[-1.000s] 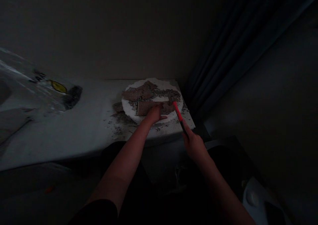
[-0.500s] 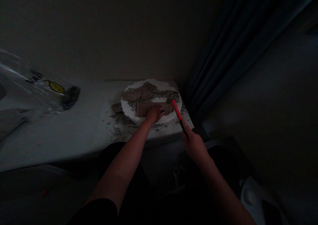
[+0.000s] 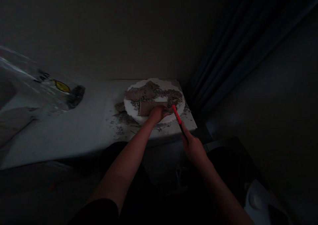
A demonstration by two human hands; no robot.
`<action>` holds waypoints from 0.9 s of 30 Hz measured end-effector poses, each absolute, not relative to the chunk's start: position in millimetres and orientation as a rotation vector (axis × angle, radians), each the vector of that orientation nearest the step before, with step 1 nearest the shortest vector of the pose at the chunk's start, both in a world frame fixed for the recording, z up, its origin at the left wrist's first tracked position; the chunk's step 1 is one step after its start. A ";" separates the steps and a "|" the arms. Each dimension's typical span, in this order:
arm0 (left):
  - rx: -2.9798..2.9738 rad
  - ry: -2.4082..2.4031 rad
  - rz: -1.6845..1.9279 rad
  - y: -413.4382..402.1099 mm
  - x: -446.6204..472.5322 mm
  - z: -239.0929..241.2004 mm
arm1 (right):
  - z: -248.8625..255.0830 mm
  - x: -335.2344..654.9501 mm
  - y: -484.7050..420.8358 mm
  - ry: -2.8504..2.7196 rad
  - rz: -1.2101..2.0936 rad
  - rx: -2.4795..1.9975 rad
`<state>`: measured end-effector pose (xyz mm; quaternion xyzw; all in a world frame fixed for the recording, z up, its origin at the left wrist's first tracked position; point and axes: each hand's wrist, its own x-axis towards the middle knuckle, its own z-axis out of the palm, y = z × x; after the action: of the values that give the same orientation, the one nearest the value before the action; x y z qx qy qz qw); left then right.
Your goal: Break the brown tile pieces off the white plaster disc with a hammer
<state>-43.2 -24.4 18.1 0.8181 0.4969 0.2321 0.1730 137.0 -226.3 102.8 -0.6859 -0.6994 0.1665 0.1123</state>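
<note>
My right hand is wrapped around the black grip of a hammer with a red upper handle. Its dark head is hard to make out against the right end of a brown, rough-textured slab. My left hand holds that slab down, fingers closed over its near edge and close to the hammer head. Under the slab is a round white board with an uneven rim. Broken brown pieces and grey crumbs lie on the board behind the slab.
The board rests near the right end of a pale table strewn with crumbs. Another brown piece sits left of the board. A clear plastic bag with a yellow print is at the left. A dark curtain hangs at the right.
The hammer head has come down slightly onto the slab's right end. My left hand has shifted a little to the right along the slab. The whole view has moved slightly.
</note>
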 end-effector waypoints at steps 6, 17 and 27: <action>2.338 1.417 0.651 -30.0 -41.5 19.7 | 105.7 137.7 -224.8 -2.039 0.516 -2.040; 2.526 1.408 0.547 -40.6 -42.9 12.4 | 109.0 140.8 -223.0 -2.009 0.453 -1.999; 2.607 1.513 0.400 -50.8 -39.0 9.2 | 121.4 141.4 -220.2 -2.022 0.381 -2.047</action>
<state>-39.0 -50.8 9.2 0.8562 0.4971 0.1313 0.0504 141.4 -220.2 121.4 -0.7002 -0.6917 0.1304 0.1194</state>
